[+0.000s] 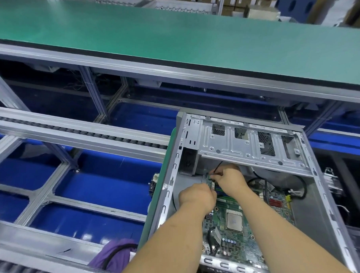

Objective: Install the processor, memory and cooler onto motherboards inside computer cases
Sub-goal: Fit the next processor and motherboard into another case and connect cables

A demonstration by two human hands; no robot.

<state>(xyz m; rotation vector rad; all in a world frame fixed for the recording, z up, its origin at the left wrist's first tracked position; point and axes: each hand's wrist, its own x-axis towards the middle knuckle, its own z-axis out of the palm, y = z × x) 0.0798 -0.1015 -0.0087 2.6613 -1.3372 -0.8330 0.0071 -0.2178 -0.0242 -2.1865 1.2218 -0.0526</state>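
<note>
An open grey computer case (330, 202) lies on the line with a green motherboard (237, 243) inside. A silver processor (234, 219) sits in its socket with no cooler over it. Both hands are at the memory slots at the board's far end. A memory module (219, 190) shows as a thin green strip between them. My left hand (196, 195) curls over its near end, fingertips hidden. My right hand (228, 178) pinches down at its far end, beside a thin black wire (219, 165).
The case's drive cage (247, 145) overhangs just beyond the hands. Black cables (301, 184) loop at the right of the board. A green-topped bench (170, 39) runs behind, roller rails (71, 128) and blue bins (98, 181) to the left, a purple cloth (116, 252) near left.
</note>
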